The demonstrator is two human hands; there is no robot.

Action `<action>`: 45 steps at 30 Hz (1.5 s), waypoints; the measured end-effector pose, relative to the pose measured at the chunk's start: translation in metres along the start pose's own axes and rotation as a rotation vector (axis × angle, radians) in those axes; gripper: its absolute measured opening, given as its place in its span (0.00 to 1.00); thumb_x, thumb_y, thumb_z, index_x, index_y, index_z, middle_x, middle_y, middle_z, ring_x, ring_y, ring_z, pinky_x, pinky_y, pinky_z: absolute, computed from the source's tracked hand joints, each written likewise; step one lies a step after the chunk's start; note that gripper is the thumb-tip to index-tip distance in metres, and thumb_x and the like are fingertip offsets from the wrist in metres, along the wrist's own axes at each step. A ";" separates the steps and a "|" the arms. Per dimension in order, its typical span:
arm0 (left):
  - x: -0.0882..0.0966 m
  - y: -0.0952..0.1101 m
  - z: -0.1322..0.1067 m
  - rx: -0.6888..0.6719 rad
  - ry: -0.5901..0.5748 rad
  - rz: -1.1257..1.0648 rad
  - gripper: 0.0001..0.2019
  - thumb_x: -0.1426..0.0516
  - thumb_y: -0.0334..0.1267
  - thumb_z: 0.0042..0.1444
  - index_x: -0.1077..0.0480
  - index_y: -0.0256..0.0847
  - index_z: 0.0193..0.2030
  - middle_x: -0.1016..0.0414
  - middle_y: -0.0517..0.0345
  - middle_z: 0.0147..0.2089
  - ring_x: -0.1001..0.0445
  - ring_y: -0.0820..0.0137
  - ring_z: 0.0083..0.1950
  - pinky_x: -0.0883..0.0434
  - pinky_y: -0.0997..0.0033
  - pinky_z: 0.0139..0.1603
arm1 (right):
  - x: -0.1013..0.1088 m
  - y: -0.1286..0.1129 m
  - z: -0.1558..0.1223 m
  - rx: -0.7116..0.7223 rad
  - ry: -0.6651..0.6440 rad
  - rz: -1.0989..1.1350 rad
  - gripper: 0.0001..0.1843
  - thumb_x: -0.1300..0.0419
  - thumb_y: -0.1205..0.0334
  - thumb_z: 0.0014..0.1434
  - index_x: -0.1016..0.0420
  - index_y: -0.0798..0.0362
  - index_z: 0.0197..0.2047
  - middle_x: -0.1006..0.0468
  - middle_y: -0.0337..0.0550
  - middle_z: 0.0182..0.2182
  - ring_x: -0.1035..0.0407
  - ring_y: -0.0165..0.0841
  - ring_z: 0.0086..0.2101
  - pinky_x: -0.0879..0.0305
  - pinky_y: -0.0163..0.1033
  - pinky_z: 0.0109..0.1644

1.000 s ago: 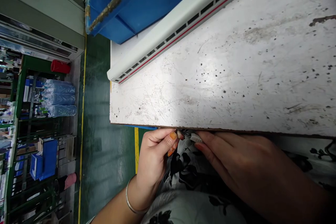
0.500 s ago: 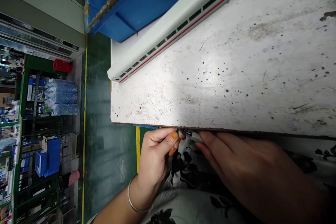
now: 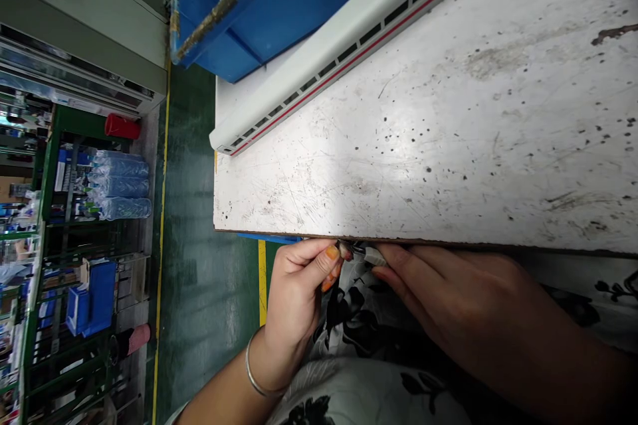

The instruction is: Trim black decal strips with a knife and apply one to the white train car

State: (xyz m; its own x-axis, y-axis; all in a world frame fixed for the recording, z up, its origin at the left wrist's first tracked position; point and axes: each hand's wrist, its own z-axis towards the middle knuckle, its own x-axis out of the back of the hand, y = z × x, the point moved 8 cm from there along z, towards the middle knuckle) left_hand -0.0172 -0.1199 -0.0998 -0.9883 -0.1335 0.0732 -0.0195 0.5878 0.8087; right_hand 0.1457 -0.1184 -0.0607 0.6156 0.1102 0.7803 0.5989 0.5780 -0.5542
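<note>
Small white plastic part (image 3: 374, 256): sits just under the front edge of the bench (image 3: 399, 146), above the floral cloth over your lap (image 3: 359, 319). Listed left to right: wire shelving (image 3: 47, 239) with shrink-wrapped water bottles (image 3: 119, 179) and a blue bin (image 3: 100, 299); green floor (image 3: 209, 212) with a yellow line (image 3: 262, 279); your left hand (image 3: 296, 295), bangle (image 3: 252, 365) at the wrist, closed in a pinch on a small metallic piece (image 3: 345, 251), too small to identify. Your right hand (image 3: 448, 299) comes in from the opposite side, fingertips (image 3: 386, 270) against the white part; this view does not show whether they grip it. Both hands appear kept close so that each steadies the work against the other. On the bench, a long white slotted housing (image 3: 343, 56) with a red stripe lies beside a blue crate (image 3: 279, 6).
</note>
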 end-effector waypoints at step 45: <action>-0.007 0.019 -0.013 0.154 -0.340 -0.127 0.15 0.44 0.40 0.65 0.22 0.34 0.31 0.39 0.62 0.20 0.41 0.79 0.18 0.39 0.81 0.18 | 0.005 0.014 0.005 -0.156 -0.011 0.304 0.17 0.52 0.58 0.72 0.25 0.49 0.36 0.24 0.33 0.25 0.28 0.30 0.25 0.36 0.36 0.28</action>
State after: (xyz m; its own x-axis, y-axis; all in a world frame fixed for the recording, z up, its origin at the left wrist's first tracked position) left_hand -0.0083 -0.1178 -0.0778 -0.9696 0.0440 -0.2407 -0.1421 0.6999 0.7000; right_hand 0.1547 -0.1062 -0.0628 0.7727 0.2678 0.5755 0.4607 0.3872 -0.7987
